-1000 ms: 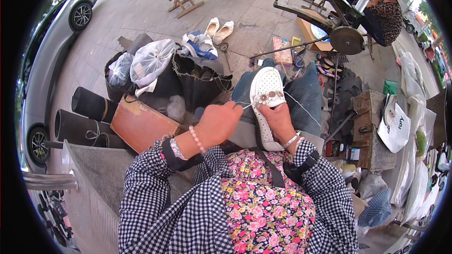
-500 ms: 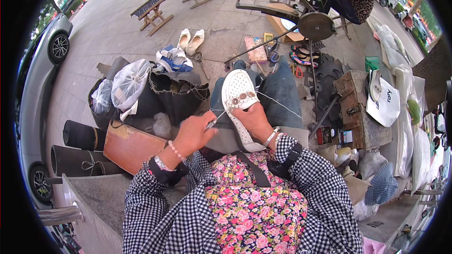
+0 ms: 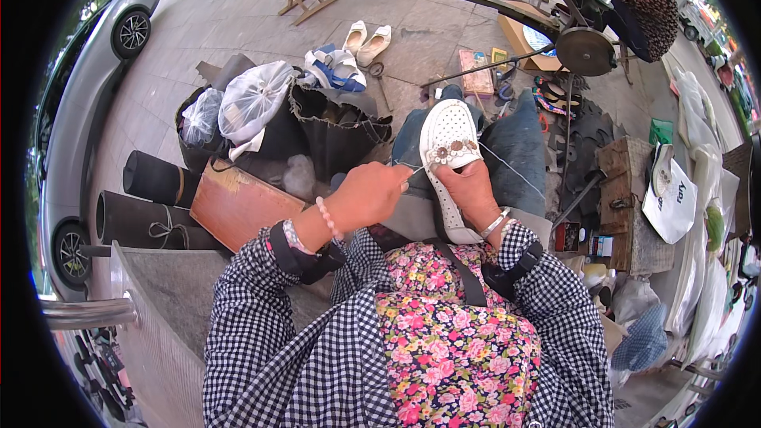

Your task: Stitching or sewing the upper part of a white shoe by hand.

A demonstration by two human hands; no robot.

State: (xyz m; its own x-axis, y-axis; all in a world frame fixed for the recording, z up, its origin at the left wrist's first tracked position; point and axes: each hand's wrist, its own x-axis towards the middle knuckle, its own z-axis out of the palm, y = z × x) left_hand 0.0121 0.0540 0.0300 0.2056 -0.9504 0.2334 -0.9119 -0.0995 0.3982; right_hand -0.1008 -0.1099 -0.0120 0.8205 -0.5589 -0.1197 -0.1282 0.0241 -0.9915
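A white perforated slip-on shoe with small flower ornaments stands toe away over my lap. My right hand grips it, thumb at its opening and fingers out of sight. Just left of the shoe, my left hand is closed round a slim awl-like tool, now mostly hidden by the fingers. A pale line, perhaps thread, runs between those fingers and the shoe's left edge. From the other side, white thread trails across my right knee.
Black bags with plastic-wrapped bundles, a reddish board and dark rolls lie left. Ahead are white shoes and a hand-cranked sewing machine beside a seated person. A wooden box stands right.
My left hand has turned, so the metal tool that showed before is now mostly covered. The right hand keeps its grip on the shoe. The whole view has shifted.
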